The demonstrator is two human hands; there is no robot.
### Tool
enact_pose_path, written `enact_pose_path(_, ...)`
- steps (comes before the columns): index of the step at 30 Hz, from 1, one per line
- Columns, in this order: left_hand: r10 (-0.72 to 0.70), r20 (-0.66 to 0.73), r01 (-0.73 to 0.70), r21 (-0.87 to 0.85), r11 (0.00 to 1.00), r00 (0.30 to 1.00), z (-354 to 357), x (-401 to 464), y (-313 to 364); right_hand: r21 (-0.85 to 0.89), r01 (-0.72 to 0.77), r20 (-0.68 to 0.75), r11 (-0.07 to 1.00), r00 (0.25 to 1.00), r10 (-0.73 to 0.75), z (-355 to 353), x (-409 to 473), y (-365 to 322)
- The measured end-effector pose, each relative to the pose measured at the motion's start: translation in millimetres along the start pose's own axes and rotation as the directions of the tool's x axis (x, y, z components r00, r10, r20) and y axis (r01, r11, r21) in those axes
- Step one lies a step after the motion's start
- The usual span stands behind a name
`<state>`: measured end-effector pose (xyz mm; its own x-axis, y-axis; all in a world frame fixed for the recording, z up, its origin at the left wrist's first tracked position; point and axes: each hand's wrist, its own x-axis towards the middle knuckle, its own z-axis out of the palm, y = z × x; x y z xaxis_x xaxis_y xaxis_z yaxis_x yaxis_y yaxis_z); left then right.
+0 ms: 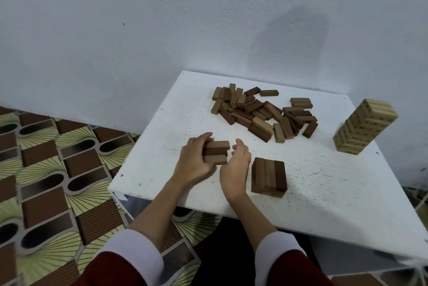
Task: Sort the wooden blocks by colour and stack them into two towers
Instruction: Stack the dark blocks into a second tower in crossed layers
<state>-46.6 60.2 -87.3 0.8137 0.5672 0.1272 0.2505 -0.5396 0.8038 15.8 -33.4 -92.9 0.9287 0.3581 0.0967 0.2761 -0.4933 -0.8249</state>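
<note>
Now, your hands and blocks:
Left hand: your fingers curl round three brown blocks.
Right hand: fingers loosely curled beside them.
Dark stack: just right.
Pale tower: far right.
Loose pile: table rear.

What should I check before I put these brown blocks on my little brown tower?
1. Left hand grips the three brown blocks: ok.
2. Right hand steadies them: cannot tell, its fingers are curled beside them.
3. Held blocks all brown: ok.
4. Top of the brown stack is flat and bare: ok.
5. Stack stands straight: ok.
6. All brown blocks sorted: not ok, many lie in the loose pile.
</note>
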Motion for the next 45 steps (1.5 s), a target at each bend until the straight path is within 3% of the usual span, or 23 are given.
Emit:
enact_pose_path(12,0.009,0.036,-0.009,0.016,1.0,0.999,-0.2,3.1,-1.1,0.12,-0.055,0.045,0.991,0.998,0.05,-6.0,0.5,-1.3)
enact_pose_path(45,0.066,0.018,-0.067,0.034,0.997,0.998,0.1,1.3,-1.9,0.108,-0.036,0.057,0.994,0.998,0.03,-4.5,0.0,1.4)
